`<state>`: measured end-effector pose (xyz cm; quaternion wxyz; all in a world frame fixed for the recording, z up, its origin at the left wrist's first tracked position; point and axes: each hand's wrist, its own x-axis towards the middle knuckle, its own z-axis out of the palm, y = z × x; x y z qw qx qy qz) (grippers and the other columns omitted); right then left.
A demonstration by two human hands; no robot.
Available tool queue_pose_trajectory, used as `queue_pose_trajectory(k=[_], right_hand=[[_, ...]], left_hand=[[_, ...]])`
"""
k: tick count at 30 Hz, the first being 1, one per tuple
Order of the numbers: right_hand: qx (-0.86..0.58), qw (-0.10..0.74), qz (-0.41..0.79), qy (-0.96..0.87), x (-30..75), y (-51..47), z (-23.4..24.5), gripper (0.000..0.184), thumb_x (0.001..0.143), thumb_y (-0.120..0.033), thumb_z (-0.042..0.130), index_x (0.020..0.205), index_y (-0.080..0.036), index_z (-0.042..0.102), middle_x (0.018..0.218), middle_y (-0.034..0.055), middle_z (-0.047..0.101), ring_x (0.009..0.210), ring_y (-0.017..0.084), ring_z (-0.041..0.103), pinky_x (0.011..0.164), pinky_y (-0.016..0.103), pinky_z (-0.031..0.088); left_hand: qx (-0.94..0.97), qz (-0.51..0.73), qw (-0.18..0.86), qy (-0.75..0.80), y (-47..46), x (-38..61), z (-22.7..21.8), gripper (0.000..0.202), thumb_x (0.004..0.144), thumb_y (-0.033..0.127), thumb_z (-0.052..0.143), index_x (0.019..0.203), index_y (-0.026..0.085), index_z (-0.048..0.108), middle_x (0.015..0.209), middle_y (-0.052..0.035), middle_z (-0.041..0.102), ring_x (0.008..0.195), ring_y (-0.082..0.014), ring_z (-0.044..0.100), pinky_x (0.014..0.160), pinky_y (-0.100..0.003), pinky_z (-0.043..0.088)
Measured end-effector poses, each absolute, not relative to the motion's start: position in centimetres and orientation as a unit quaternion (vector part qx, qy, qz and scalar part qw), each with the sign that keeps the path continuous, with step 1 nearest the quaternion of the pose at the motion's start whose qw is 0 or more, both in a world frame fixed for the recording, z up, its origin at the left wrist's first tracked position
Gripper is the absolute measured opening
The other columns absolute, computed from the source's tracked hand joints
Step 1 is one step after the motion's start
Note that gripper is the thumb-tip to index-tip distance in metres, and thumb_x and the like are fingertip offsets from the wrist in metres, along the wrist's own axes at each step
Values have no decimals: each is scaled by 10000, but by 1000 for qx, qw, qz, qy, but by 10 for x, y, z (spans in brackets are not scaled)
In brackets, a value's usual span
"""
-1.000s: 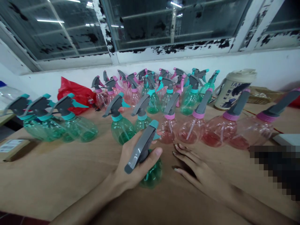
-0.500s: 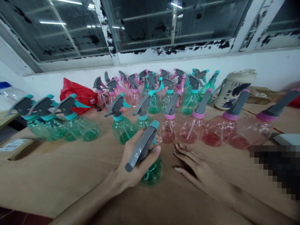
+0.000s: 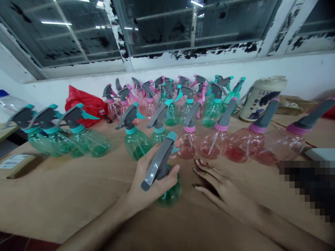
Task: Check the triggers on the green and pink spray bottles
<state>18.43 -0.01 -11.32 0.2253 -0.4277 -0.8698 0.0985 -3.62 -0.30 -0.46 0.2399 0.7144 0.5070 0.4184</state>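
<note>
My left hand (image 3: 148,179) is wrapped round the neck of a green spray bottle (image 3: 171,193) with a grey trigger head and turquoise nozzle tip. Part of the bottle is hidden behind my fingers. To its right, my right hand (image 3: 218,188) lies on the table with fingers stretched out, holding nothing. Just beyond the hands stands a row of spray bottles: a green one (image 3: 137,144) with a turquoise collar, and pink ones (image 3: 213,144) with pink collars. Several green bottles (image 3: 98,144) stand together on the left. Liquid shows low in many of them.
Many more pink and green spray bottles (image 3: 171,115) crowd the back by the wall. A red plastic bag (image 3: 78,103) sits behind the left group. A printed cream cup (image 3: 261,101) stands back right. On the wooden table (image 3: 86,198), a labelled cardboard piece (image 3: 21,165) lies left.
The view has shifted very slightly. My left hand keeps its hold on the green spray bottle, and my right hand stays on the table in nearly the same place.
</note>
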Motion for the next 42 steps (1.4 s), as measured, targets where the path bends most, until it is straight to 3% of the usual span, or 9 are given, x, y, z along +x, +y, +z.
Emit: queue_pose_trajectory(k=[6, 10, 15, 18, 22, 26, 32, 36, 42], right_hand=[[-426, 219, 107, -871, 186, 1, -115, 480, 899, -406, 446, 1347, -241, 409, 1399, 52, 432, 1301, 237, 351, 1044, 469, 352], [-427, 209, 103, -874, 187, 2, -115, 481, 898, -418, 442, 1338, -224, 423, 1408, 54, 418, 1309, 237, 337, 1047, 473, 346], [-424, 224, 112, -871, 187, 2, -115, 456, 896, -408, 450, 1317, -234, 451, 1389, 54, 445, 1298, 239, 358, 1039, 474, 358], [-424, 226, 110, -870, 186, 2, -115, 462, 893, -415, 451, 1317, -231, 453, 1382, 59, 454, 1292, 244, 367, 1037, 479, 360], [-428, 209, 106, -873, 187, 2, -113, 458, 896, -420, 444, 1311, -226, 459, 1381, 45, 457, 1292, 237, 367, 1041, 471, 361], [-428, 195, 96, -877, 188, 2, -112, 462, 896, -428, 439, 1306, -215, 463, 1388, 38, 447, 1299, 236, 355, 1049, 471, 351], [-429, 200, 87, -877, 187, 2, -113, 462, 899, -420, 438, 1315, -221, 452, 1391, 33, 444, 1297, 230, 359, 1052, 453, 353], [-433, 191, 87, -877, 187, 2, -112, 470, 901, -428, 429, 1319, -216, 448, 1391, 31, 445, 1305, 227, 345, 1058, 449, 345], [-432, 198, 92, -875, 188, 2, -113, 472, 896, -430, 439, 1316, -216, 453, 1391, 37, 445, 1303, 228, 348, 1058, 455, 341]], left_hand=[[730, 429, 250, 470, -1, -39, -12, 365, 735, 202, 631, 1076, 241, 505, 930, -28, 635, 819, -207, 644, 701, -331, 538], [729, 433, 261, 462, -1, -38, -8, 365, 732, 195, 630, 1075, 216, 508, 915, -44, 639, 829, -214, 642, 740, -355, 536], [702, 448, 317, 455, -3, -35, -6, 420, 715, 130, 601, 1104, 249, 494, 1152, -46, 610, 871, -208, 645, 777, -361, 547], [691, 443, 336, 462, -4, -35, -6, 432, 713, 119, 564, 1115, 250, 476, 1133, -42, 613, 897, -207, 641, 797, -349, 545], [696, 427, 327, 476, -5, -34, -4, 368, 716, 170, 532, 1079, 213, 488, 958, -59, 643, 818, -215, 646, 694, -335, 555], [696, 409, 313, 500, -7, -34, -1, 308, 702, 208, 527, 1007, 215, 484, 847, -31, 634, 554, -161, 594, 508, -302, 509], [721, 405, 270, 493, -8, -38, -4, 134, 737, 219, 505, 862, 239, 459, 693, 18, 569, 553, -158, 561, 515, -294, 474], [735, 415, 247, 476, -6, -40, -5, 115, 745, 191, 512, 849, 234, 493, 805, -7, 616, 687, -171, 621, 616, -294, 514], [703, 413, 320, 482, -6, -40, 0, 383, 703, 148, 550, 1074, 242, 519, 1081, -42, 636, 938, -234, 632, 674, -300, 550]])
